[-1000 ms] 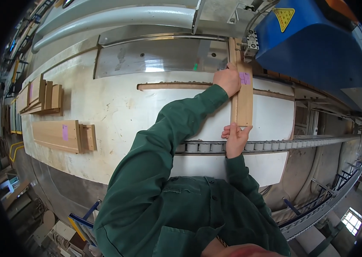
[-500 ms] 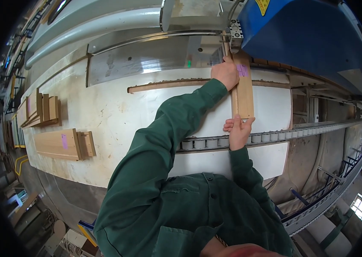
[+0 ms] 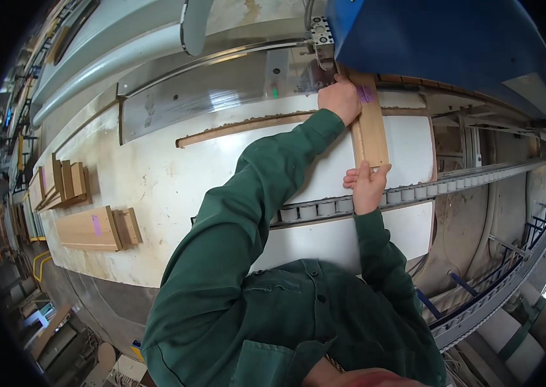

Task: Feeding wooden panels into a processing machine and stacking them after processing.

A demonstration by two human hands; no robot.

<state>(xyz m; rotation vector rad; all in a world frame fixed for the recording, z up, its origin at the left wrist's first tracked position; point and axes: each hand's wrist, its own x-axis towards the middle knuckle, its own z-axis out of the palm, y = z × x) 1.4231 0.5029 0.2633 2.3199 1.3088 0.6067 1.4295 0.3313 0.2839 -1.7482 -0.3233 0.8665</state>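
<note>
A long wooden board (image 3: 371,138) with a purple mark points away from me across the white worktop, its far end running in beneath a blue machine housing. My left hand (image 3: 340,102) is closed on the board's left edge, close to the housing; its fingertips are partly hidden. At the near end, my right hand (image 3: 368,186) holds the board's end edge with thumb and forefinger, the other fingers curled at its left corner. A metal block (image 3: 323,31) with holes sits just left of the housing, above the board's far part.
Short wooden pieces (image 3: 63,184) lie stacked at the far left, with a purple-marked board (image 3: 89,230) nearer me. A chain conveyor (image 3: 415,192) crosses the worktop (image 3: 150,193) below my right hand. The blue housing (image 3: 441,45) fills the upper right; a grey pipe (image 3: 111,71) runs upper left.
The board has slid slightly farther under the housing and a little to the right, both hands moving with it. My whole view has shifted somewhat.
</note>
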